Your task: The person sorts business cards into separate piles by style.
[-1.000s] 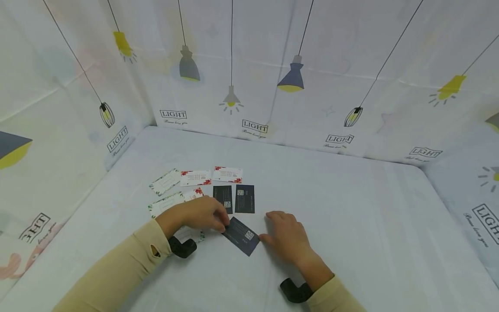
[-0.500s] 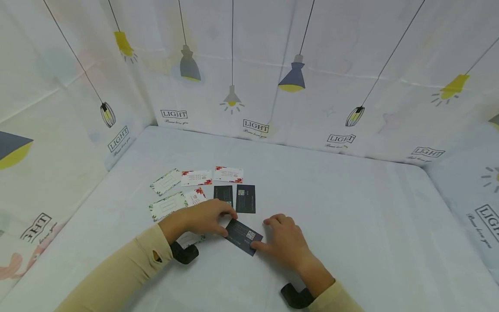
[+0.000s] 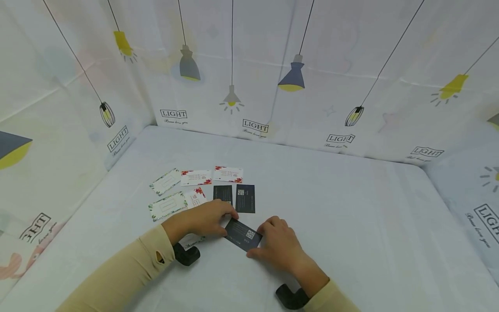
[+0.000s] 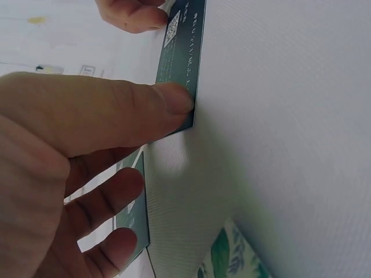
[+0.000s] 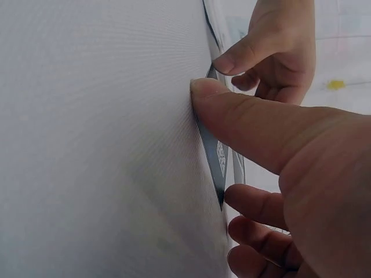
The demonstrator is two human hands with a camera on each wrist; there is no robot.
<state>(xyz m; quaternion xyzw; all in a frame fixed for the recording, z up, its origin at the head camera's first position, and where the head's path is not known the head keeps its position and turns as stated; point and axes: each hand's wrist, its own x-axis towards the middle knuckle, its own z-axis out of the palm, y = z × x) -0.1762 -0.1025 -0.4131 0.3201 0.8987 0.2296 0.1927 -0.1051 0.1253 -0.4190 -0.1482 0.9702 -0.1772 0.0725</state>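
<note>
A black business card point(image 3: 242, 236) with a QR code lies slanted on the white cloth between both hands. My left hand point(image 3: 202, 219) pinches its left end, the thumb on the near corner; in the left wrist view the thumb covers part of the card point(image 4: 181, 58). At the other end, my right hand point(image 3: 282, 247) holds the card's edges between thumb and index finger. Just beyond lie two more black cards, one upright and uncovered point(image 3: 245, 199), the other point(image 3: 222, 193) partly behind the left fingers.
White cards with red flowers point(image 3: 196, 177) lie at the back left, one partly behind the left hand. Leaf-bordered cards point(image 3: 167, 206) lie left of them, and another point(image 3: 193, 239) is mostly under the left wrist. A lamp-printed curtain point(image 3: 255, 99) encloses the table.
My right thumb has moved from the card's right corner over its face to the near edge, while the index finger came to the right corner. My left hand has shifted slightly right.
</note>
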